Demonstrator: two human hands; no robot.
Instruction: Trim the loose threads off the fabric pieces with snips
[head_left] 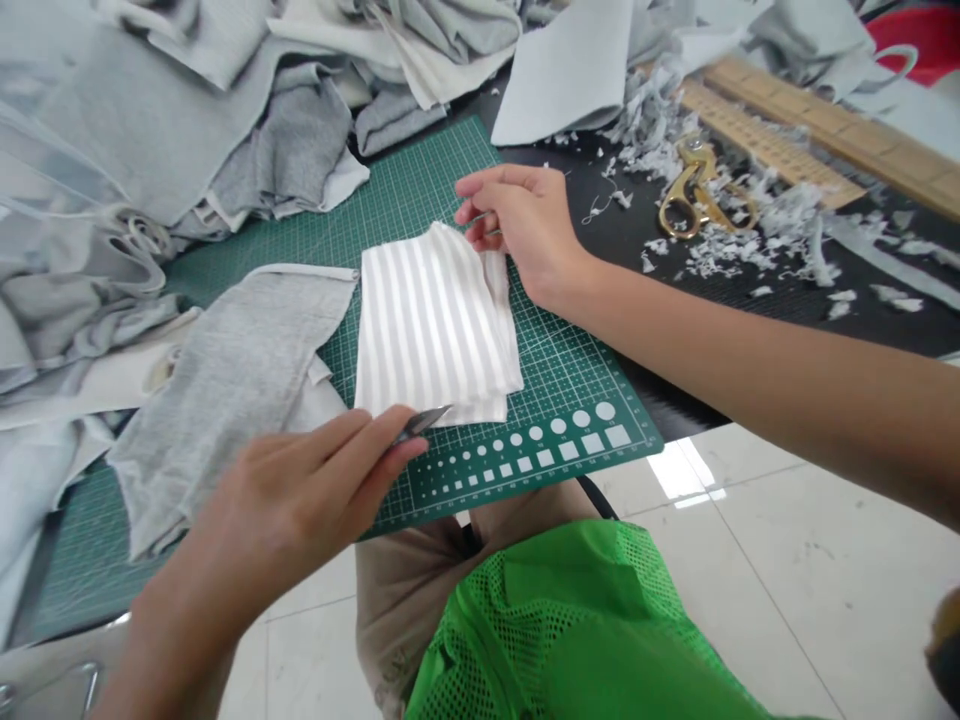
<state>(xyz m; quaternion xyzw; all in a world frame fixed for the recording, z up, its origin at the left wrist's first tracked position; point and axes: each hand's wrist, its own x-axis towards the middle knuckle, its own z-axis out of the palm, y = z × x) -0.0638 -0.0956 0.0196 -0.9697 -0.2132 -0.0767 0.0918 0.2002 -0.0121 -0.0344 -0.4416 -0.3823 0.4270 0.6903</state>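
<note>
A striped grey-and-white cloth (pixel 424 330) lies on the green cutting mat (pixel 577 370), its upper right part creased and folded. My left hand (pixel 322 490) is closed around a small dark pointed metal tool (pixel 429 420), whose tip reaches the cloth's lower edge. At the cloth's upper right corner is my right hand (pixel 525 220), with its fingers curled and slightly apart. Nothing can be made out between those fingers. A grey piece of cloth (pixel 240 350) lies left of the striped one.
Grey and white fabric heaps (pixel 225 100) cover the back and left. Gold-handled scissors (pixel 697 195), wooden rulers (pixel 772 140) and lint scraps (pixel 742 240) lie at the right on the black table (pixel 622 260). A green mesh garment (pixel 570 630) is below the mat.
</note>
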